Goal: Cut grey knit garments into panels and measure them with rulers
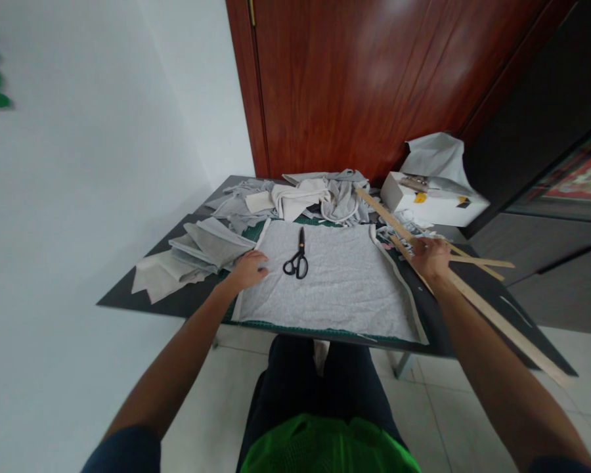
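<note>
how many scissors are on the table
1: the black scissors lie on the grey cloth, right of the left hand. Others could be hidden under the fabric scraps.

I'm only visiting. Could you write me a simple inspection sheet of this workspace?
Surface: dark table, green mat showing around the grey cloth.
Work things: grey cloth spread out, black scissors lying on it; long wooden strip at the right.
Clutter: layered cloth pieces at left, crumpled fabric heap behind, white box at back right.
Hands: left hand on the cloth's left edge; right hand at the wooden strip, grip unclear.
Cables: nothing seen.
Surroundings: white wall, reddish-brown door, tiled floor.
</note>
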The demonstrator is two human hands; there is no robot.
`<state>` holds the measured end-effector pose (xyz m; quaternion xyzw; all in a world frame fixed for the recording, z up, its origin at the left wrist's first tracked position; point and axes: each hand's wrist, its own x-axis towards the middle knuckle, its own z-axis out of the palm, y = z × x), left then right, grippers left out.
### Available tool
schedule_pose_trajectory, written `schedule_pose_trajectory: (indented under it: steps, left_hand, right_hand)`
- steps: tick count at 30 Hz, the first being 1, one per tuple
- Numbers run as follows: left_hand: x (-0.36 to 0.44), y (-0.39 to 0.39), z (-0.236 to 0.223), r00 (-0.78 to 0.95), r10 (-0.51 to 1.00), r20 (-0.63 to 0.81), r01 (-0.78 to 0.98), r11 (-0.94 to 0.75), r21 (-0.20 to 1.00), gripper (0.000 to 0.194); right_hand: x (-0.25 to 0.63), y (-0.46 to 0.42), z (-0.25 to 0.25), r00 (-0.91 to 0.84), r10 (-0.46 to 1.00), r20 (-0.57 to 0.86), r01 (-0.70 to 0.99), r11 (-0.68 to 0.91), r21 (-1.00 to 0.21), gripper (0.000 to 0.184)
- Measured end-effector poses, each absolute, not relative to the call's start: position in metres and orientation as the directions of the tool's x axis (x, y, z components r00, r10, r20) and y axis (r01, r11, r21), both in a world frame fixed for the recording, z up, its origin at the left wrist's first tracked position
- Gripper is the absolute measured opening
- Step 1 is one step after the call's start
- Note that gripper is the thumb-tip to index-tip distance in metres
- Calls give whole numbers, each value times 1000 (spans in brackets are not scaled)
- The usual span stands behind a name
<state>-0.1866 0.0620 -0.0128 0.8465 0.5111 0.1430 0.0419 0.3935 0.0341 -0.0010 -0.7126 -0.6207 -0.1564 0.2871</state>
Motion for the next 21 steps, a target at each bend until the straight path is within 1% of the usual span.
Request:
schedule_pose_trajectory:
  steps: [2,4,5,7,9,11,14,17,21]
  left_hand:
    - [-192,63,-13,434,882,182,848,-468,246,35]
    - [-198,63,-12,431,888,160,846,-459,271,36]
    - [-200,61,-12,425,893,148,849,-450,278,36]
    - [-205,57,-11,413,904,113,860,-427,278,41]
    - [-212,50,-8,408,911,59,873,-408,266,48]
    - [-219,41,-4,408,913,-6,884,-394,254,54]
    - [-229,31,4,420,904,-87,889,-390,239,50]
    - [-238,26,12,439,886,-147,888,-403,220,40]
    - [-242,22,18,457,864,-209,886,-425,184,35]
  right_hand:
    - [376,28,6,135,788,600,976,-1,-218,30]
    - [351,20,10,-29,807,590,942,220,-254,30]
    - [338,15,11,-97,814,573,911,305,-278,29]
    - [313,5,11,-190,838,512,851,401,-341,27]
    - [294,-6,10,-230,880,416,812,409,-416,26]
    - [282,-16,11,-267,916,299,789,386,-479,27]
    - [271,-30,15,-331,928,172,764,370,-529,26]
    - [259,-41,17,-408,904,125,725,404,-558,24]
    - [241,-49,13,-470,874,123,669,444,-596,27]
